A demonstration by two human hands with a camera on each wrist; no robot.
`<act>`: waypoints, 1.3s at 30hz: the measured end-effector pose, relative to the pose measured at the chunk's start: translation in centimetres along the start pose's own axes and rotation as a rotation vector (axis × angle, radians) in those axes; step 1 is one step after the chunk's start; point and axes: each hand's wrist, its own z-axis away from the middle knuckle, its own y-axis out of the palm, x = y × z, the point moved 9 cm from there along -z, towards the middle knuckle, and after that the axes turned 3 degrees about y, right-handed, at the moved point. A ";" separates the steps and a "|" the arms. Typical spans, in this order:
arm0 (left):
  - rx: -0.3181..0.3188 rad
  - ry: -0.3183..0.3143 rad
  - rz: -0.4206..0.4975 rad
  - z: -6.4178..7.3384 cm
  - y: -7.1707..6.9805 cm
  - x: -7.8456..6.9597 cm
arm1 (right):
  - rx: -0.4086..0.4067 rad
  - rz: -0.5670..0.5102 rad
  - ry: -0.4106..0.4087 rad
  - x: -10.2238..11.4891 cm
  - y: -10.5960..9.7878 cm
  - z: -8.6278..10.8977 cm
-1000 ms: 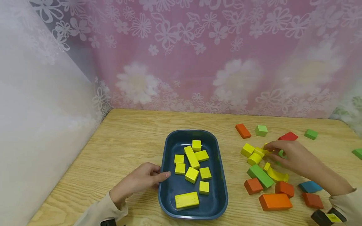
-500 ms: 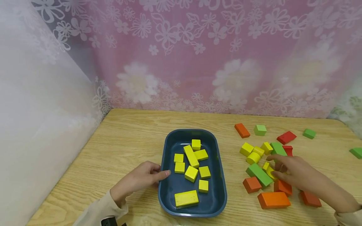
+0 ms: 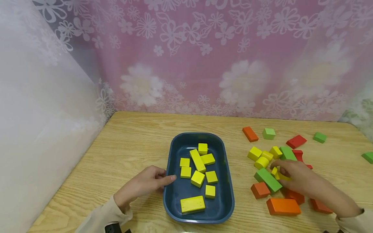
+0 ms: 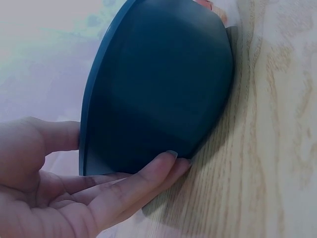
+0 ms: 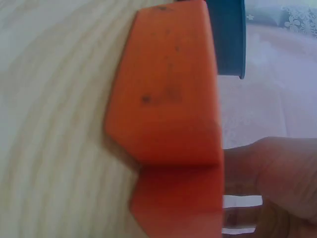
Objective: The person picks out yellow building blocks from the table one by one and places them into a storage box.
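Observation:
In the head view a dark blue tray (image 3: 230,194) stands on the table with several yellow blocks (image 3: 192,204) inside. My left hand (image 3: 144,186) grips its left side, thumb over the rim and fingers against the outer wall, as the left wrist view confirms on the tray wall (image 4: 158,84). On the right, my right hand (image 3: 297,174) pinches a curved yellow block (image 3: 275,171) between thumb and fingers; the palm hides much of it. Close by lie a yellow cylinder (image 3: 261,162) and a long green block (image 3: 268,180).
Around the right hand are an orange block (image 3: 283,207), a red-orange block (image 3: 260,190) and a green block (image 3: 288,153). Farther back lie a red block (image 3: 296,141) and a light green cube (image 3: 268,133). A floral curtain (image 3: 186,64) hangs behind the table.
My right hand has come toward me from the farther yellow blocks, down to the curved yellow block, and its fingers have closed round it. The left hand stays on the tray.

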 end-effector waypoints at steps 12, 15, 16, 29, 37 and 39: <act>0.002 0.012 -0.012 -0.2 0.0 -0.2 | -0.205 0.093 -0.043 1.1 -2.7 0.2; -0.003 0.009 -0.017 -0.2 0.0 -0.2 | -0.317 0.109 -0.115 2.8 -4.5 0.2; -0.004 0.011 -0.020 -0.2 0.0 -0.2 | -0.345 0.102 -0.137 3.5 -4.9 0.2; -0.018 -0.002 -0.050 -0.1 -0.3 -0.2 | -0.454 -0.086 -0.424 13.1 -4.9 -1.3; -0.008 -0.004 -0.013 -0.2 -0.1 0.0 | -0.201 -0.201 -0.508 19.4 -1.2 -3.0; -0.007 -0.001 -0.017 -0.2 -0.1 0.0 | -0.105 -0.202 -0.520 21.0 0.2 -3.3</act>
